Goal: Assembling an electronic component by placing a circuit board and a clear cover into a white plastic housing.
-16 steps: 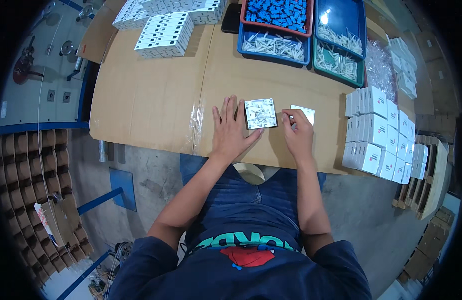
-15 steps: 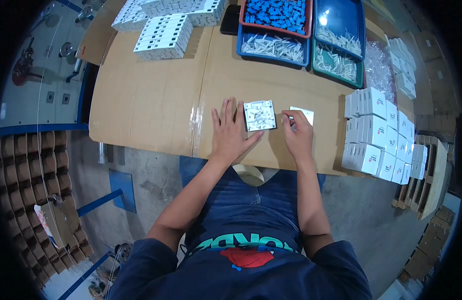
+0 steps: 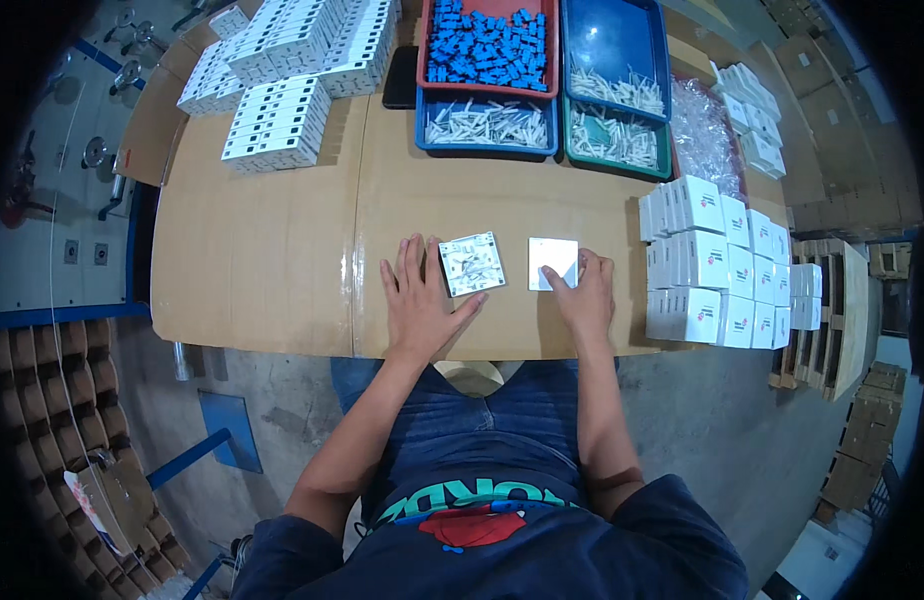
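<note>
A shallow white square box (image 3: pixel 473 264) with small white parts in it sits on the cardboard-covered table in front of me. My left hand (image 3: pixel 419 305) lies on the table with its fingers spread, the thumb and forefinger around the box's left and near sides. To the right of the box is a flat white square plate (image 3: pixel 549 258). My right hand (image 3: pixel 586 303) grips it at its lower right, with the thumb on its face and the fingers at its right edge. What lies under the plate cannot be seen.
Trays stand at the back: a red tray (image 3: pixel 559 50) of blue pieces, and a blue tray (image 3: pixel 553 140) and a green tray (image 3: pixel 668 160) of white pieces. Stacked white cartons (image 3: pixel 702 260) stand right, more white units (image 3: pixel 277 125) back left. A dark phone-like slab (image 3: pixel 400 80) lies between.
My right hand has gone from a pinch just right of the box to a grip on the white plate. The left hand stays beside the box. The whole view has shifted.
</note>
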A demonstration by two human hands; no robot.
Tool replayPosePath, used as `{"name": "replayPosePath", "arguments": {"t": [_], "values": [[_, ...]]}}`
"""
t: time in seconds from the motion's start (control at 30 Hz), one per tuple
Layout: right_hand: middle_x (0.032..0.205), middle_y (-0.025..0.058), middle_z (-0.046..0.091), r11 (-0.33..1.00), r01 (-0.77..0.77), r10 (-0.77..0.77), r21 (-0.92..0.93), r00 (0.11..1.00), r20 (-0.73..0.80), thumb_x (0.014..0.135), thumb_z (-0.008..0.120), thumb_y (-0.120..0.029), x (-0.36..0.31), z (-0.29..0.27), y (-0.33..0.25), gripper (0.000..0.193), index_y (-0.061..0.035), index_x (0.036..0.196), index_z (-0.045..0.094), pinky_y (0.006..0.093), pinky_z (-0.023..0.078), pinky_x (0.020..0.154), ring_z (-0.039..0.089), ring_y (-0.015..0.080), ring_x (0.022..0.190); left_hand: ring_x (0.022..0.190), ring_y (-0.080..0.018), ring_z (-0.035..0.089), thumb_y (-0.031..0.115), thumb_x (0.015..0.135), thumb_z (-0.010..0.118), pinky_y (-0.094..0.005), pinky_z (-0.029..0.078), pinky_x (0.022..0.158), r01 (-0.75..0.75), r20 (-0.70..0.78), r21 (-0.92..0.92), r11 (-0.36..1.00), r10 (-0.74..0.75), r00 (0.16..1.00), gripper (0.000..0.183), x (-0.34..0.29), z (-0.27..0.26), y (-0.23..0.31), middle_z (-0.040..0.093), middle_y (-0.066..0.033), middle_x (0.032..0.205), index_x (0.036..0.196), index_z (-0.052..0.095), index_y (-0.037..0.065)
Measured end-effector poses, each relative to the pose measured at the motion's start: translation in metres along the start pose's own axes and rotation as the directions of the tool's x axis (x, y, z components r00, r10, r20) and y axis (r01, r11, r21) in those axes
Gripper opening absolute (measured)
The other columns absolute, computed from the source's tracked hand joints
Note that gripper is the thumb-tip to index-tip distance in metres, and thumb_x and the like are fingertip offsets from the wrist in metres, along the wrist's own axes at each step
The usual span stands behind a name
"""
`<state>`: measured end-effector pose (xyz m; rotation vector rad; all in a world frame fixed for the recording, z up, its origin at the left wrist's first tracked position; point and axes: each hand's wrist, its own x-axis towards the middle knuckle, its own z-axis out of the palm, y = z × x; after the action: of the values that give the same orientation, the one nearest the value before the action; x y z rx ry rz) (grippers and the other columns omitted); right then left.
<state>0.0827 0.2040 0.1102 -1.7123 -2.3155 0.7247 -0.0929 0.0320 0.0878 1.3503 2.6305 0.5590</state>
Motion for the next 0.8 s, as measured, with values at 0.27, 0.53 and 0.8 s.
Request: {"name": "replayPosePath", "arguments": {"t": [0.27,0.53,0.8], "values": [[0.122,0.0171,0.057,0.964,0.22,-0.189,0.151,0.962,-0.198,0.088,0.075,-0.033,0.019,0.015,0.013,0.051,-0.0033,0.127,0.061,0.0472,0.049,0.095,0.058,0.0374,0.116,0.154,-0.038,0.015,0.07,0.083,0.064,-0.0636,0.006,0.122,0.006,0.016,0.022,1.0,-0.007,1.0,0.107,-0.002,0.0,-0.003,0.024,-0.0252,0.162,0.156,0.029,0.0],[0.104,0.0137,0.071,0.843,0.454,-0.428,0.29,0.891,-0.15,0.091,0.068,-0.022,0.099,-0.005,-0.066,0.026,-0.0055,0.111,0.069,0.0418,0.055,0.08,0.07,0.0305,0.094,0.154,-0.0451,0.011,0.074,0.085,0.056,-0.0656,0.005,0.121,-0.003,0.019,0.078,0.997,0.001,1.0,0.106,-0.002,-0.004,0.001,0.019,-0.0259,0.165,0.157,0.032,0.001],[0.101,0.0125,0.074,0.774,0.624,-0.587,0.103,0.77,-0.251,0.092,0.064,-0.021,0.227,-0.018,-0.178,0.023,-0.0088,0.11,0.07,0.0449,0.056,0.079,0.071,0.0335,0.094,0.154,-0.0442,0.011,0.073,0.084,0.057,-0.0645,0.005,0.122,0.012,0.026,0.082,0.997,-0.014,1.0,0.107,-0.003,-0.006,0.002,0.019,-0.0251,0.166,0.157,0.031,0.001]]}}
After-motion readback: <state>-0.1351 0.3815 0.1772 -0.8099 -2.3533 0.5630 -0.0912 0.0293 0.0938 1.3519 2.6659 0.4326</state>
